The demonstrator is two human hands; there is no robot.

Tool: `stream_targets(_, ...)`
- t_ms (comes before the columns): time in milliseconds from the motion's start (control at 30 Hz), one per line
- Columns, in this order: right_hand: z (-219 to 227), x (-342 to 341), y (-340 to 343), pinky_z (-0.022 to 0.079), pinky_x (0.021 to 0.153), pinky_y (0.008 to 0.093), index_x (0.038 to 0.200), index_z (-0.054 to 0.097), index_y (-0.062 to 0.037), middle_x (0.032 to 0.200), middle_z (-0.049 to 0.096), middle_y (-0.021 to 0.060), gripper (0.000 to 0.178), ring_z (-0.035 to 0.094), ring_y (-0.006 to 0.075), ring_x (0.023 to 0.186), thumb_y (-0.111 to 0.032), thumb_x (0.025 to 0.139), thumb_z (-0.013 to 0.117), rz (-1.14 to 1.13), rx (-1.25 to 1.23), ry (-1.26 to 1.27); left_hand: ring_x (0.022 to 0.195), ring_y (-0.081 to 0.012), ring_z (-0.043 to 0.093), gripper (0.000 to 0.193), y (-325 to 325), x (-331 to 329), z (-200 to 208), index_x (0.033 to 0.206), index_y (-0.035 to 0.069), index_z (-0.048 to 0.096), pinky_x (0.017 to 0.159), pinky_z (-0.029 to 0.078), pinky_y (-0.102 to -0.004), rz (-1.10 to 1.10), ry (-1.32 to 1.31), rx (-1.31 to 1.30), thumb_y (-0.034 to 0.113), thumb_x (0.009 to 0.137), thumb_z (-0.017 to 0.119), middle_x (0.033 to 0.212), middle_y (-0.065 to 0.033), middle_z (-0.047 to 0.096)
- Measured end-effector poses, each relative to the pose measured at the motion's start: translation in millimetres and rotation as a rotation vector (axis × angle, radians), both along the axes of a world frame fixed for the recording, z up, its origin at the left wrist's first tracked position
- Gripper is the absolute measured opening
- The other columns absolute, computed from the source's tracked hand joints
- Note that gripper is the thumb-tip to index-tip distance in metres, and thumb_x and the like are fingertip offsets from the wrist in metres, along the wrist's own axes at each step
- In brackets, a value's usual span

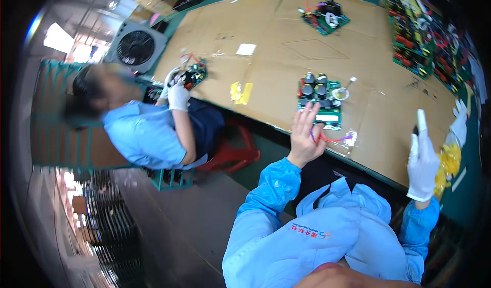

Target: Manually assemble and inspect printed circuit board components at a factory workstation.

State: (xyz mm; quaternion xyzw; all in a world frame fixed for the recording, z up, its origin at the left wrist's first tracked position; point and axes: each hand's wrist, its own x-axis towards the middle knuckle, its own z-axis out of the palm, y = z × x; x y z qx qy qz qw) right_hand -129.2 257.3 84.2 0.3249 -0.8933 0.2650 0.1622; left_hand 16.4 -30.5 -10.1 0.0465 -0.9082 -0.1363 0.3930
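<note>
A green circuit board [332, 104] with tall grey capacitors, a white ring-shaped part and a white label lies on the cardboard-covered bench in front of me. My left hand [306, 138] is bare, its fingers stretched out over the board's lower left edge. Red and purple wires [335, 139] run out beside that hand. My right hand [423, 168] wears a white glove and is held over the bench's right side, with fingers extended. A small dark spot shows by one of its fingers; what it is I cannot tell.
A loose white glove [459, 124] and yellow pieces [448, 168] lie at the right. Stacked circuit boards [411, 37] fill the back right; another board [326, 18] lies farther back. At the left, a seated co-worker [146, 134] in white gloves handles a board [195, 74] near a fan [135, 47].
</note>
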Motion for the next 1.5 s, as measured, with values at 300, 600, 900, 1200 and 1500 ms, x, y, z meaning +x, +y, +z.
stream_targets(300,-71.7,20.2,-53.9,0.049,0.056,0.0401,0.155,0.045,-0.0185,0.076,0.057,0.0082,0.054,0.061,0.0266,0.064,-0.020,0.103,0.056,0.176,0.211,-0.029,0.136,-0.0438,0.051,0.020,-29.2,34.1,30.4,0.093,0.003,0.067,0.115,0.038,-0.0571,-0.178,-0.132,-0.025,0.001,0.073,0.068,0.142,-0.0230,0.058)
stream_targets(600,-78.6,16.9,-52.0,0.050,0.057,0.0394,0.153,0.048,-0.0184,0.077,0.056,0.0072,0.052,0.060,0.0258,0.065,-0.022,0.102,0.058,0.185,0.184,-0.001,0.120,-0.0417,0.058,0.036,-85.6,-27.5,89.7,0.115,-0.001,0.063,0.104,0.047,-0.0489,-0.100,-0.122,0.039,0.005,0.079,0.063,0.126,-0.0203,0.064)
stream_targets(900,-73.6,21.1,-55.5,0.049,0.057,0.0386,0.150,0.053,-0.0175,0.075,0.056,0.0072,0.050,0.059,0.0264,0.063,-0.021,0.101,0.060,0.199,0.113,-0.012,0.122,-0.0337,0.057,0.061,-72.9,-114.4,56.8,0.123,0.012,0.067,0.101,0.043,-0.0511,-0.291,-0.944,-0.102,0.055,0.081,0.077,0.123,-0.0121,0.064)
stream_targets(1200,-70.8,16.6,-53.0,0.050,0.055,0.0384,0.148,0.053,-0.0170,0.073,0.057,0.0056,0.051,0.061,0.0248,0.062,-0.023,0.098,0.063,0.187,0.141,-0.004,0.106,-0.0362,0.067,0.061,-79.6,-126.6,61.0,0.108,0.005,0.073,0.090,0.054,-0.0439,-0.260,-0.889,0.095,0.059,0.080,0.077,0.108,-0.0165,0.068)
stream_targets(1500,-79.3,0.4,-55.4,0.055,0.065,0.0437,0.123,0.060,-0.0086,0.086,0.073,0.0128,0.032,0.071,0.0339,0.080,-0.026,0.097,0.066,0.225,-0.057,-0.366,0.097,-0.0297,0.070,0.050,-84.2,-128.9,52.1,0.103,0.010,0.074,0.082,0.056,-0.0401,-0.305,-0.812,0.094,0.051,0.076,0.083,0.102,-0.0094,0.073)
